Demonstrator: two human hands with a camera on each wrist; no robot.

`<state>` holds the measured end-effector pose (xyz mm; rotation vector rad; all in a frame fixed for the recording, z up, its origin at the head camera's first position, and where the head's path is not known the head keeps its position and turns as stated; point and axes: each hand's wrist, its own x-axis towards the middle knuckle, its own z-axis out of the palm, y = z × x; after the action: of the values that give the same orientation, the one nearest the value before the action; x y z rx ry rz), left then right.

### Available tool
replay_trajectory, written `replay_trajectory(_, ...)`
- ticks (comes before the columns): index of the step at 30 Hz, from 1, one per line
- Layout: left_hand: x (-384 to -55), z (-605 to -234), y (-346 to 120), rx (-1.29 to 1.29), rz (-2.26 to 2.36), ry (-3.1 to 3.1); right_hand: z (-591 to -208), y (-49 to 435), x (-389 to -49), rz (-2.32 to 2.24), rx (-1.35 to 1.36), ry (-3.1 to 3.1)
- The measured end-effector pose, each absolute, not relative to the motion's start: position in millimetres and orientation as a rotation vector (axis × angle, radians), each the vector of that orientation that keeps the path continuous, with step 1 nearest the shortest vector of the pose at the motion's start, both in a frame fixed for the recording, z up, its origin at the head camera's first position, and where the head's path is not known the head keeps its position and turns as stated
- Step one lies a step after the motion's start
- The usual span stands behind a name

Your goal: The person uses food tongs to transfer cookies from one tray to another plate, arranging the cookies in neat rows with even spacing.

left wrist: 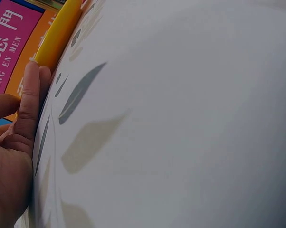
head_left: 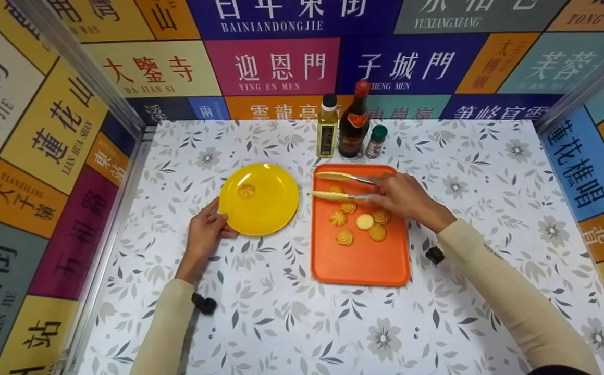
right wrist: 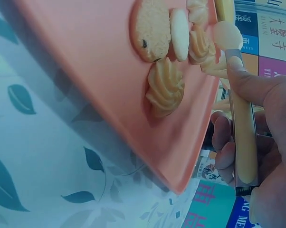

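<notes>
A round yellow plate (head_left: 270,208) lies on the table with one flower-shaped cookie (head_left: 247,191) on it. My left hand (head_left: 207,229) holds the plate's lower left rim, its thumb over the edge; in the left wrist view, fingers (left wrist: 30,95) reach along the table to the rim. My right hand (head_left: 403,195) grips tongs (head_left: 351,197) with pale yellow ends over the top of an orange tray (head_left: 354,265). The tongs' arms stand apart, with a cookie (head_left: 336,189) between them. Several more cookies lie on the tray, among them a swirled cookie (right wrist: 166,88) in the right wrist view.
Behind the tray stand a bottle of yellow oil (head_left: 327,130), a dark red-capped bottle (head_left: 355,127) and a small green-capped jar (head_left: 376,141). A white leaf-patterned cloth (head_left: 291,323) covers the table. Walls with coloured Chinese signs (head_left: 275,67) enclose the back and sides.
</notes>
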<state>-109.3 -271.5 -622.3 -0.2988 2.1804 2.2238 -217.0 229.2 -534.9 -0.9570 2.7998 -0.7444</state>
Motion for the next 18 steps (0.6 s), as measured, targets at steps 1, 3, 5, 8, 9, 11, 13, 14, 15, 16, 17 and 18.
replay_trajectory(1, -108.9, -623.1, -271.7, -0.293, 2.225, 2.18, -534.8, 230.2, -216.1, -0.73, -0.95, 2.803)
replay_trajectory(3, -108.2, -624.1, -271.7, -0.288, 2.22, 2.184, -534.6, 232.7, -215.0, -0.72, -0.933, 2.804)
replay_trajectory(5, -107.8, -624.4, -271.6, -0.291, 2.216, 2.189, -533.9, 235.7, -214.1, -0.72, -0.924, 2.802)
replay_trajectory(8, -107.6, -624.0, -271.4, -0.305, 2.221, 2.184, -532.1, 240.4, -213.3, -0.734, -0.923, 2.796)
replay_trajectory(9, -107.8, -623.9, -271.4, -0.307, 2.222, 2.183, -531.3, 242.0, -213.1, -0.737, -0.929, 2.795)
replay_trajectory(11, -108.1, -623.3, -271.3, -0.312, 2.231, 2.175, -529.6, 245.1, -212.9, -0.737, -0.939, 2.798)
replay_trajectory(13, -108.7, -622.7, -271.3, -0.306, 2.235, 2.169, -527.6, 247.8, -212.8, -0.734, -0.944, 2.803)
replay_trajectory(14, -108.8, -622.4, -271.2, -0.304, 2.237, 2.166, -526.6, 249.0, -213.0, -0.731, -0.946, 2.808)
replay_trajectory(15, -109.0, -622.1, -271.2, -0.305, 2.239, 2.163, -526.0, 250.3, -213.1, -0.727, -0.947, 2.812)
replay_trajectory(16, -109.1, -621.9, -271.2, -0.304, 2.243, 2.159, -525.4, 251.2, -213.3, -0.724, -0.949, 2.817)
replay_trajectory(17, -109.4, -621.9, -271.3, -0.304, 2.243, 2.158, -524.8, 252.1, -213.5, -0.72, -0.951, 2.82)
replay_trajectory(18, -109.5, -621.9, -271.5, -0.305, 2.245, 2.155, -524.4, 253.1, -213.7, -0.715, -0.954, 2.823)
